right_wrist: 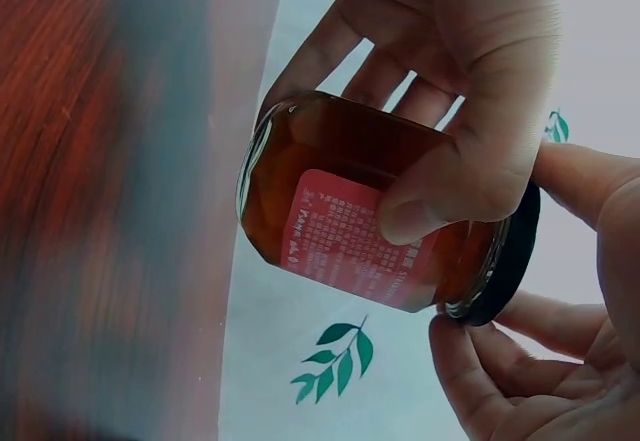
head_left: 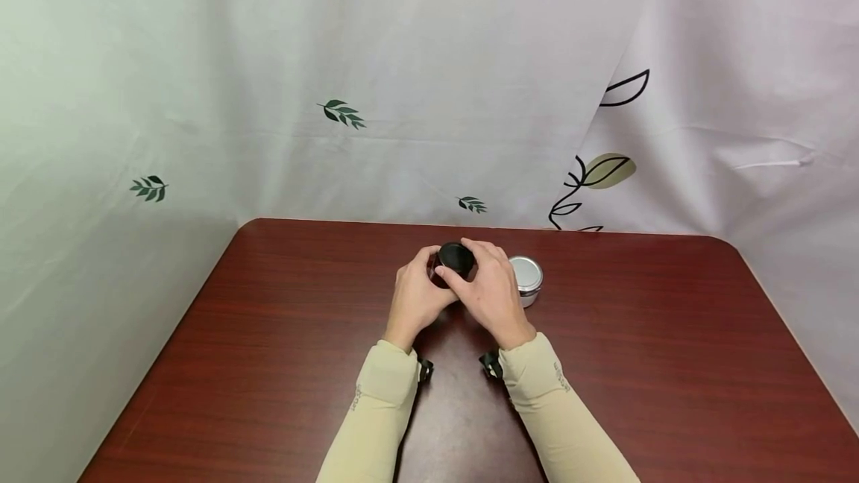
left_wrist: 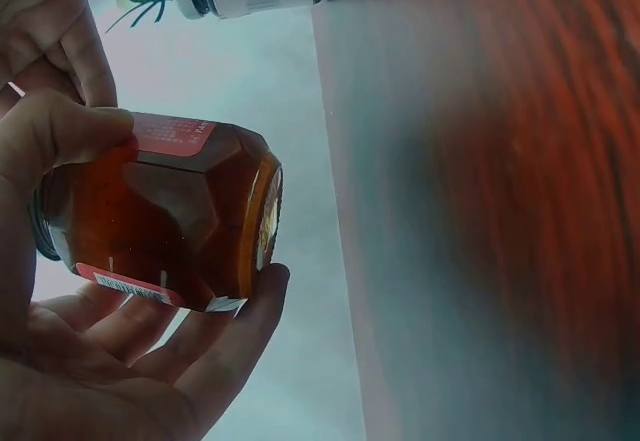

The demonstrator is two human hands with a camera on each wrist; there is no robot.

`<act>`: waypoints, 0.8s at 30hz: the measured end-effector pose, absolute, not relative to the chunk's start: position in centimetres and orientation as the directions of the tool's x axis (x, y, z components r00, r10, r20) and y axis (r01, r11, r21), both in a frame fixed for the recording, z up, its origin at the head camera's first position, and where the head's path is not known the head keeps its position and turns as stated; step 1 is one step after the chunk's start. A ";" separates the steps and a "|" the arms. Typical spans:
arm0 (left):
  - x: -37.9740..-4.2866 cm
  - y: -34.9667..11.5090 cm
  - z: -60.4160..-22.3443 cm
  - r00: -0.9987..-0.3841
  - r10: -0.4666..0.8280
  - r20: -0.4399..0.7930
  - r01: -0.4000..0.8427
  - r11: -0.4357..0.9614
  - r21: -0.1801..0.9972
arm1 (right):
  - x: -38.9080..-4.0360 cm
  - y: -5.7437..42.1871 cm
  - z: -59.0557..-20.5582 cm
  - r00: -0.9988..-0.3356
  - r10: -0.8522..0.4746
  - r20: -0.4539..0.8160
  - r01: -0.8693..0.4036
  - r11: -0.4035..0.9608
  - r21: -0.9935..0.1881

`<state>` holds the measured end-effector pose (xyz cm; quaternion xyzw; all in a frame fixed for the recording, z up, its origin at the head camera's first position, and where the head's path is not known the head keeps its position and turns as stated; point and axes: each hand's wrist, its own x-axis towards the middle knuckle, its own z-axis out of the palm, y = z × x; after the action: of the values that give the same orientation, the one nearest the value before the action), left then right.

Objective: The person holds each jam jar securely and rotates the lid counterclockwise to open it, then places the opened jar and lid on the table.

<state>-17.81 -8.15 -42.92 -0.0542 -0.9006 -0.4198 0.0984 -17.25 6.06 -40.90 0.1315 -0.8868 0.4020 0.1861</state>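
Held up off the table is a faceted glass jar [left_wrist: 165, 221] with amber-brown contents and a red printed label [right_wrist: 345, 231]. My left hand [head_left: 414, 300] grips its body, thumb on one side and fingers round the other. One fingertip of that hand reaches the jar's base in the left wrist view. Thumb and fingers of my right hand [head_left: 494, 288] pinch the black lid [head_left: 456, 258] from opposite sides. The lid sits on the jar, which is tilted in the head view.
Just right of my right hand stands a second, clear jar with a silver lid [head_left: 526, 272], a white label on its side. The reddish wood table [head_left: 282, 334] ends at a pale leaf-patterned curtain [head_left: 416, 58] behind.
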 end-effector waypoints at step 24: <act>-17.6 -8.6 -42.5 -0.966 0.028 0.256 0.209 0.664 0.718 | -17.3 5.4 -40.5 -0.907 -0.083 0.412 -0.362 0.654 -0.664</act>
<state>-17.63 -8.65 -42.53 -0.0655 -0.9053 -0.4046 0.1119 -17.31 5.44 -40.52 0.1245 -0.8923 0.3967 0.1757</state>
